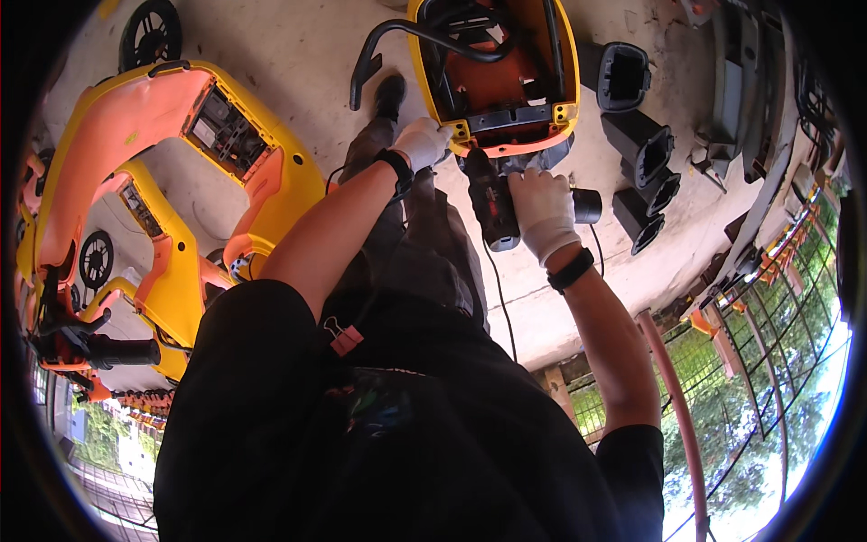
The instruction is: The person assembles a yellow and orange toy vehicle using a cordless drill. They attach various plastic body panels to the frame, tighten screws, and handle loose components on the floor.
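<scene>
At the far left, finished-looking yellow and orange ride-on shells [172,181] lie stacked on the concrete floor [298,54], a black wheel [150,32] above them. Moving right, the person's left hand [421,142], in a white glove, is closed on the lower left corner of another yellow and orange shell [492,68], which lies open side up just ahead of both hands. Its black frame and curved black tube [397,36] appear already fitted inside, so the work seems well along, though how many fastenings are left cannot be told. Next, the right hand [545,210], also gloved, is wrapped around a dark cordless drill [492,203], whose nose points up at the shell's lower edge, touching or nearly touching it between the two hands; this edge seems to be the joint in hand now. Further right, several loose black plastic housings [643,149] lie on the floor, apparently not yet mounted, and a metal fence [768,334] closes the scene.
</scene>
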Tool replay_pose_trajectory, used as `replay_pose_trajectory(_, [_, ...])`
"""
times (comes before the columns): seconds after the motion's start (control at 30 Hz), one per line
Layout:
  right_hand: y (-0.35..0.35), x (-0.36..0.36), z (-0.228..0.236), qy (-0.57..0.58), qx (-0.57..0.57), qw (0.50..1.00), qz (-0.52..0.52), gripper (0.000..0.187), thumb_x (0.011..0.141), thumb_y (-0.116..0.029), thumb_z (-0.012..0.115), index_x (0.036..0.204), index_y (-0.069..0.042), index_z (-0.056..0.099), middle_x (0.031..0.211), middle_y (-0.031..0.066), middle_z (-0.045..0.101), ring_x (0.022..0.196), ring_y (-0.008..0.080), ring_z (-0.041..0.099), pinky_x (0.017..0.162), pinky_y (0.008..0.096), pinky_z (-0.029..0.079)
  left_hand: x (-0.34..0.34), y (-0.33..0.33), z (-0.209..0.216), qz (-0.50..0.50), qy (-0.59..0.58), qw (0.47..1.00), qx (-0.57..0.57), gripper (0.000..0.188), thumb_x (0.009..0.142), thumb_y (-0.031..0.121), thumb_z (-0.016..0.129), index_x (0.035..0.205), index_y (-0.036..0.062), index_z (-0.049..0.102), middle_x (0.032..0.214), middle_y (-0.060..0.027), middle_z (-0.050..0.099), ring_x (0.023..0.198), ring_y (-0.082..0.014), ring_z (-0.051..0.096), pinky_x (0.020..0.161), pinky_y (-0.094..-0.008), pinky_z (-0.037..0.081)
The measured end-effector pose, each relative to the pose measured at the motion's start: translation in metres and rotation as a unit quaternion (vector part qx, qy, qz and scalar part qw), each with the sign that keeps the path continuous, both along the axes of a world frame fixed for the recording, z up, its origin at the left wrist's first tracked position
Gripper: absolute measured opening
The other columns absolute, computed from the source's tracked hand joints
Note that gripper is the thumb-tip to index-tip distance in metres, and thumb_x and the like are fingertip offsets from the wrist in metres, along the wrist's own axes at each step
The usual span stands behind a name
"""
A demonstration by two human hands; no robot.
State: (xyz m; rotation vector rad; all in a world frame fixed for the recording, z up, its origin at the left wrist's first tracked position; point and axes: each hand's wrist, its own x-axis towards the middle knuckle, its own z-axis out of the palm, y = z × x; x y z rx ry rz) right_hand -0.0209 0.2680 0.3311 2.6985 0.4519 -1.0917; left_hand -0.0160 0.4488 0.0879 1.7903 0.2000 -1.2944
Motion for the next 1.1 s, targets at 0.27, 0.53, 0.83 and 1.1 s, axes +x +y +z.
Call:
replay_pose_trajectory(0.27, [0.010, -0.003, 0.004, 0.027, -0.015, 0.999, -0.040, 0.008, 0.087, -0.015, 0.058, 0.089, -0.013, 0.065, 0.088, 0.0053, 0.066, 0.085, 0.0234, 0.067, 0.076, 0.0400, 0.049, -0.001, -0.004, -0.005, -0.003, -0.003, 0.999, 0.034, 0.048, 0.096, 0.042, 0.049, 0.098, -0.0022, 0.069, 0.098, -0.0281, 0.067, 0.098, -0.0433, 0.064, 0.086, -0.0472, 0.049])
replay_pose_trajectory(0.53, [0.008, 0.001, 0.007, 0.036, -0.003, 0.998, -0.043, 0.008, 0.084, -0.014, 0.061, 0.091, -0.013, 0.064, 0.087, 0.0068, 0.065, 0.083, 0.0252, 0.068, 0.074, 0.0403, 0.050, 0.001, -0.004, -0.006, -0.008, -0.003, 1.000, 0.028, 0.048, 0.096, 0.041, 0.049, 0.098, -0.0018, 0.070, 0.099, -0.0277, 0.067, 0.098, -0.0428, 0.064, 0.087, -0.0459, 0.049])
replay_pose_trajectory(0.83, [0.014, -0.023, 0.001, 0.048, -0.013, 0.994, -0.098, 0.016, 0.082, -0.014, 0.064, 0.098, -0.011, 0.061, 0.093, 0.0085, 0.064, 0.085, 0.0262, 0.067, 0.077, 0.0410, 0.051, 0.006, -0.004, 0.004, -0.027, -0.003, 0.999, 0.025, 0.048, 0.096, 0.041, 0.050, 0.099, -0.0021, 0.070, 0.098, -0.0268, 0.067, 0.097, -0.0417, 0.064, 0.086, -0.0449, 0.050])
replay_pose_trajectory(1.1, [0.014, -0.024, 0.003, 0.061, 0.022, 0.984, -0.167, 0.022, 0.078, -0.013, 0.068, 0.097, -0.010, 0.059, 0.094, 0.0114, 0.064, 0.088, 0.0307, 0.067, 0.078, 0.0424, 0.052, 0.002, -0.005, -0.007, -0.013, -0.001, 0.999, 0.029, 0.047, 0.096, 0.041, 0.051, 0.099, -0.0023, 0.070, 0.097, -0.0268, 0.068, 0.096, -0.0414, 0.065, 0.085, -0.0458, 0.050])
